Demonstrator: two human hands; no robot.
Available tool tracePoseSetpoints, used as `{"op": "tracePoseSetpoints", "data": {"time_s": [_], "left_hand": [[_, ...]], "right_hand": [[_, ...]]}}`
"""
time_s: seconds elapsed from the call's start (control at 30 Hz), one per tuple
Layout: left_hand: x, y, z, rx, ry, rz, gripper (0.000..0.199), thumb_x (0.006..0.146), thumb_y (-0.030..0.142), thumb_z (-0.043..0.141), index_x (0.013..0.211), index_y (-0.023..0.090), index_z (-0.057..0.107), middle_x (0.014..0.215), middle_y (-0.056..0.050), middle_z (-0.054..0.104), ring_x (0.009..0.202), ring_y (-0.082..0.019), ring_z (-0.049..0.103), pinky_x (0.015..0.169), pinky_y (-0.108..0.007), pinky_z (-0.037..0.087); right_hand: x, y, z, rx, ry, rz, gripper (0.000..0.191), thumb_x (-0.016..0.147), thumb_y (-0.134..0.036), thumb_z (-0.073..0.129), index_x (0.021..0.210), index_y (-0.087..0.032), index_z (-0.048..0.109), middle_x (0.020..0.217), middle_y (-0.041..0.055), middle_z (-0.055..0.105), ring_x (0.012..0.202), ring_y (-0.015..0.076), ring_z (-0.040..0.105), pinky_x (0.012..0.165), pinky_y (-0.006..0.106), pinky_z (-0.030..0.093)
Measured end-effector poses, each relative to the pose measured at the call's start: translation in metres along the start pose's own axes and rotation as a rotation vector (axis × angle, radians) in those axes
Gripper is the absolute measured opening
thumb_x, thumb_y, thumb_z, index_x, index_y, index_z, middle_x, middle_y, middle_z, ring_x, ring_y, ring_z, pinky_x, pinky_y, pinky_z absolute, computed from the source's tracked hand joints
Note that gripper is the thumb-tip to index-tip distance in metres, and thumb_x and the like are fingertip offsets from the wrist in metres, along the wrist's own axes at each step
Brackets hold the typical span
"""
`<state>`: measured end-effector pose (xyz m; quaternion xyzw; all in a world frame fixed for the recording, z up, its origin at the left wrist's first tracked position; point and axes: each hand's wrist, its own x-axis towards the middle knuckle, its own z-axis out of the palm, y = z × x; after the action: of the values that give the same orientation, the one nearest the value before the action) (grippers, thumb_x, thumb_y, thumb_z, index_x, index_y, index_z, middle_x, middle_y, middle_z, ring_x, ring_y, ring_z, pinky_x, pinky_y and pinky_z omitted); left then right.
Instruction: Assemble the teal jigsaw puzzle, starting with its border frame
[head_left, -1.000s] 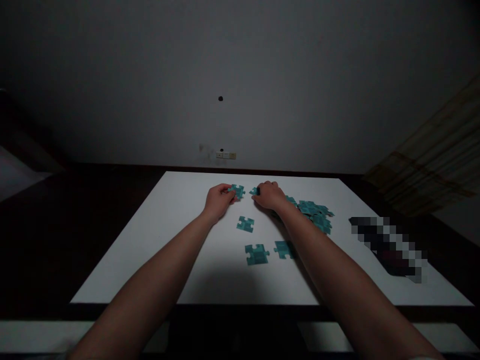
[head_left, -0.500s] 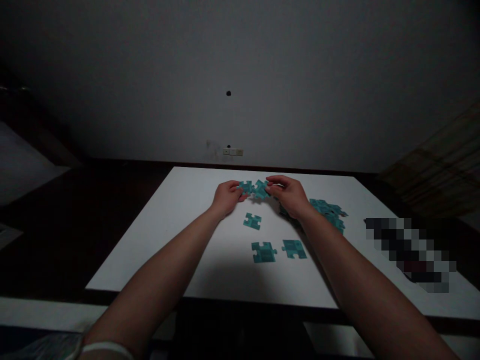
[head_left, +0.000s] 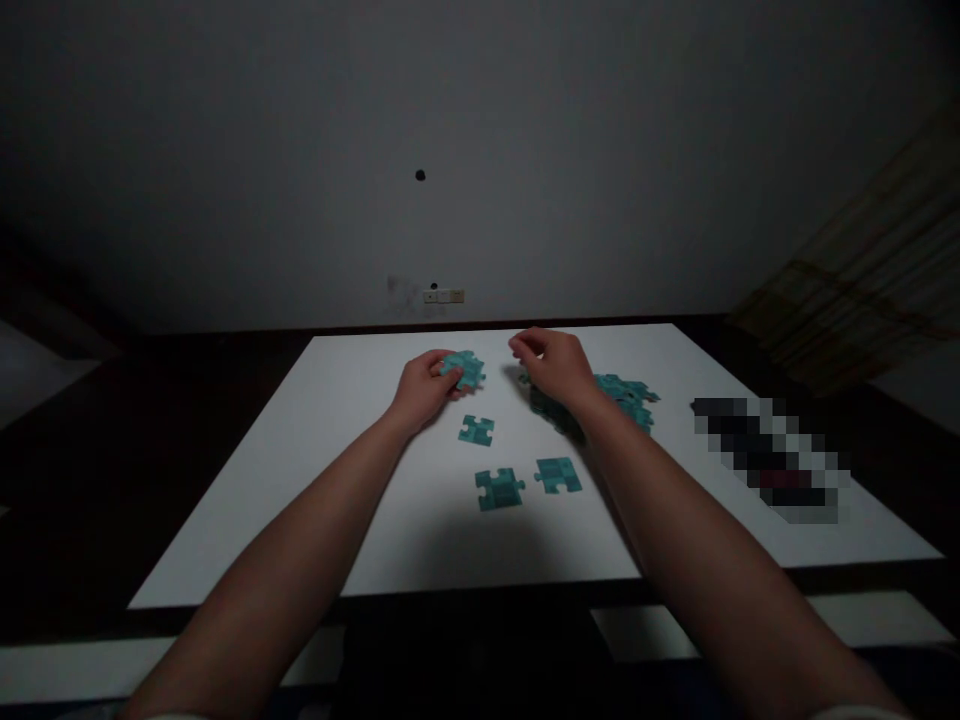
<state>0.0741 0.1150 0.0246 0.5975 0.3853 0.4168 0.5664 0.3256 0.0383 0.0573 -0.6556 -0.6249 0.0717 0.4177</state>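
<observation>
My left hand (head_left: pixel 427 388) is closed on teal puzzle pieces (head_left: pixel 465 370), held above the table with the thumb on top. They look stacked or overlapping, and how many there are cannot be made out. My right hand (head_left: pixel 553 362) hovers at the pile of teal pieces (head_left: pixel 626 398), its fingers curled with thumb and forefinger close together; nothing shows between them. Nearer to me, one loose piece (head_left: pixel 477 430) lies below my left hand. Two more, a left piece (head_left: pixel 499 489) and a right piece (head_left: pixel 559 475), lie side by side, apart.
The white table (head_left: pixel 285 480) fills the lower middle. A blurred dark object (head_left: pixel 772 460) lies at its right side. Behind stands a grey wall with a socket strip (head_left: pixel 443 296); a patterned curtain (head_left: pixel 862 260) hangs at the right.
My right hand has let go of its piece and moved away from my left hand. The pieces are now together in my left hand. The whole view has shifted a little.
</observation>
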Motion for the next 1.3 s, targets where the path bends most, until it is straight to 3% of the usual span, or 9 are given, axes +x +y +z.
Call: {"op": "tracePoseSetpoints", "data": {"time_s": [0.1,0.27,0.37,0.47,0.73,0.87,1.07,1.17,1.3], "left_hand": [[0.013,0.0,-0.015,0.143,0.203,0.065,0.039,0.082,0.03,0.087,0.118,0.018,0.077,0.108,-0.01,0.085,0.093,-0.027,0.081,0.091,-0.042,0.067],[0.027,-0.007,-0.039,0.46,0.346,0.074,0.026,0.091,0.025,0.071,0.115,0.019,0.079,0.126,-0.018,0.085,0.117,-0.035,0.079,0.114,-0.054,0.059],[0.03,-0.013,-0.049,0.694,0.372,0.084,0.029,0.097,0.028,0.068,0.122,0.019,0.08,0.13,-0.023,0.084,0.133,-0.043,0.073,0.122,-0.062,0.051],[0.031,-0.017,-0.055,0.823,0.395,0.03,0.029,0.098,0.033,0.069,0.122,0.019,0.082,0.127,-0.025,0.084,0.141,-0.049,0.066,0.124,-0.07,0.046],[0.029,-0.012,-0.056,1.058,0.389,-0.057,0.041,0.099,0.044,0.065,0.123,0.018,0.086,0.137,-0.03,0.079,0.14,-0.06,0.058,0.114,-0.078,0.045],[0.021,-0.009,-0.053,1.051,0.408,-0.021,0.033,0.099,0.041,0.071,0.117,0.019,0.086,0.138,-0.03,0.074,0.141,-0.059,0.053,0.117,-0.077,0.043],[0.008,0.002,-0.041,1.012,0.372,0.166,0.038,0.111,0.03,0.058,0.139,0.013,0.077,0.152,-0.028,0.064,0.145,-0.05,0.048,0.124,-0.072,0.036],[0.006,0.006,-0.035,0.97,0.355,0.241,0.034,0.109,0.029,0.06,0.136,0.019,0.079,0.147,-0.024,0.066,0.144,-0.049,0.051,0.124,-0.069,0.04],[0.009,0.003,-0.031,0.891,0.243,0.394,0.028,0.103,0.022,0.064,0.125,0.022,0.082,0.134,-0.018,0.073,0.136,-0.042,0.061,0.122,-0.063,0.048]], "right_hand": [[0.005,0.027,-0.04,-0.292,-0.001,0.102,0.033,0.112,-0.037,0.061,0.12,-0.025,0.09,0.115,0.0125,0.091,0.11,0.0349,0.083,0.099,0.046,0.061],[0.001,0.065,-0.076,-0.305,-0.255,0.17,0.033,0.098,-0.016,0.07,0.122,-0.021,0.092,0.129,0.0144,0.09,0.121,0.0344,0.083,0.112,0.046,0.06],[-0.001,0.068,-0.072,-0.293,-0.31,0.155,0.036,0.09,-0.017,0.08,0.123,-0.022,0.093,0.131,0.0157,0.089,0.123,0.0372,0.083,0.115,0.049,0.06],[-0.001,0.065,-0.06,-0.285,-0.325,0.109,0.036,0.092,-0.029,0.086,0.126,-0.02,0.092,0.135,0.0176,0.087,0.126,0.0386,0.081,0.12,0.052,0.059],[-0.003,0.064,-0.044,-0.217,-0.269,0.048,0.037,0.081,-0.03,0.099,0.116,-0.022,0.092,0.126,0.016,0.088,0.121,0.0363,0.08,0.118,0.053,0.059],[-0.002,0.063,-0.041,-0.092,-0.243,0.061,0.034,0.087,-0.025,0.092,0.121,-0.021,0.088,0.115,0.0118,0.088,0.105,0.0285,0.081,0.101,0.042,0.063],[0.001,0.065,-0.038,-0.049,-0.204,0.148,0.019,0.094,-0.026,0.084,0.112,-0.019,0.087,0.095,0.0068,0.085,0.083,0.0229,0.077,0.081,0.035,0.059],[0.001,0.069,-0.037,-0.009,-0.189,0.218,0.013,0.091,-0.027,0.087,0.1,-0.02,0.083,0.091,0.0058,0.084,0.079,0.0223,0.075,0.076,0.034,0.058],[0.002,0.07,-0.035,0.083,-0.148,0.324,0.021,0.086,-0.034,0.092,0.093,-0.021,0.077,0.079,0.0014,0.075,0.068,0.0187,0.066,0.064,0.03,0.051]]}}
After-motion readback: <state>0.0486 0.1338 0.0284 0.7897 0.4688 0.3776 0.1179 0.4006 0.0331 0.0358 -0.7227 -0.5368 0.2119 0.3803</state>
